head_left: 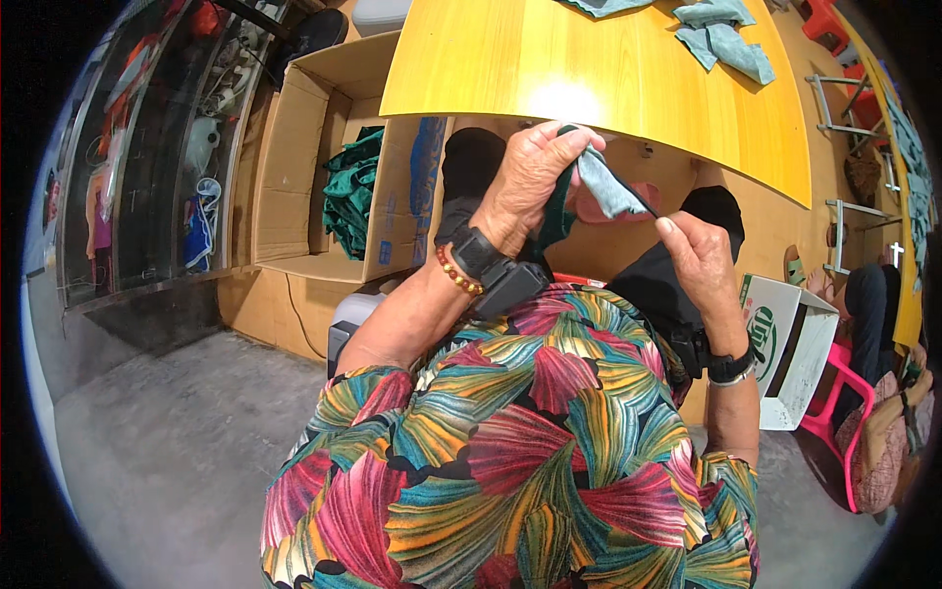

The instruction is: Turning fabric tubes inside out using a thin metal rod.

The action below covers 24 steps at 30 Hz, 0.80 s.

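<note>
Just below the table's near edge, my left hand [540,177] pinches a small piece of cloth [608,187] between thumb and fingers. One side of the cloth is pale blue-grey; a dark green part [557,216] hangs under the palm. My right hand [695,257] is closed to the right of it, thumb against the fingers. A thin dark stick-like thing [645,203] runs from this grip to the edge of the cloth; its exact kind is too small to tell. Both hands are held above my lap.
The yellow wooden table [471,59] carries several pale blue-grey cloth pieces [726,44]. A cardboard box [280,187] on the left holds dark green cloth [351,191]. At right stand a white carton [785,334], a pink chair [846,393] and another seated person [873,304].
</note>
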Available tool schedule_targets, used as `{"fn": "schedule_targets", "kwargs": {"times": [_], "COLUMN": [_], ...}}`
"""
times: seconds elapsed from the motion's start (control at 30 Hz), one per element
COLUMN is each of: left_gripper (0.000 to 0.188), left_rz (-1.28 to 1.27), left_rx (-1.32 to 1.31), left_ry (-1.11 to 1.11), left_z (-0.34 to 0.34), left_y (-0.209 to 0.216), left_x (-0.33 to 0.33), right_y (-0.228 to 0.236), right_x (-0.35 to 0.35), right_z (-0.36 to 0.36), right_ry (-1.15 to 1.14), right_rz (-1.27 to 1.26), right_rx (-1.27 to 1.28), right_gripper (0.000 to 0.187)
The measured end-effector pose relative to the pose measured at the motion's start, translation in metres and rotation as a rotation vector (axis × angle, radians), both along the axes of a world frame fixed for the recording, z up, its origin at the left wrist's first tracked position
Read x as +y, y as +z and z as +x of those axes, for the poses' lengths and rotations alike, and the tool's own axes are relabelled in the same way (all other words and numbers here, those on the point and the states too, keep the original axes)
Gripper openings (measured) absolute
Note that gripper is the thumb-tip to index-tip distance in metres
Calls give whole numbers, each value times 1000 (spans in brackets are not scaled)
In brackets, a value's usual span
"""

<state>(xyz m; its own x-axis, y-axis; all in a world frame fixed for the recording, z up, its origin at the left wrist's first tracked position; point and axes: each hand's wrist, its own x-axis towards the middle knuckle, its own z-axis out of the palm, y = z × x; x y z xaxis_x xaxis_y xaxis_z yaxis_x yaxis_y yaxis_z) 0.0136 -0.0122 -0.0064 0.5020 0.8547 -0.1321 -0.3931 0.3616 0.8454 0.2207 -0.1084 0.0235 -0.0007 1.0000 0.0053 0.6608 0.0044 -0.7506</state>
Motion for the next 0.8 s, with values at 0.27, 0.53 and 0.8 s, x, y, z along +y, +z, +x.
{"fn": "schedule_targets", "kwargs": {"times": [0.27,0.53,0.8], "left_gripper": [28,40,36], "left_rz": [-45,80,209], "left_rx": [-258,-109,-4], "left_ry": [148,162,137], "left_z": [21,-9,-11], "left_y": [16,15,31], "left_x": [-3,9,4], "right_y": [-18,8,32], "right_x": [0,-3,-4], "right_z": [-37,8,5], "right_ry": [24,24,32], "right_rz": [-690,-167,15], "right_rx": [1426,278,86], "right_gripper": [29,27,26]}}
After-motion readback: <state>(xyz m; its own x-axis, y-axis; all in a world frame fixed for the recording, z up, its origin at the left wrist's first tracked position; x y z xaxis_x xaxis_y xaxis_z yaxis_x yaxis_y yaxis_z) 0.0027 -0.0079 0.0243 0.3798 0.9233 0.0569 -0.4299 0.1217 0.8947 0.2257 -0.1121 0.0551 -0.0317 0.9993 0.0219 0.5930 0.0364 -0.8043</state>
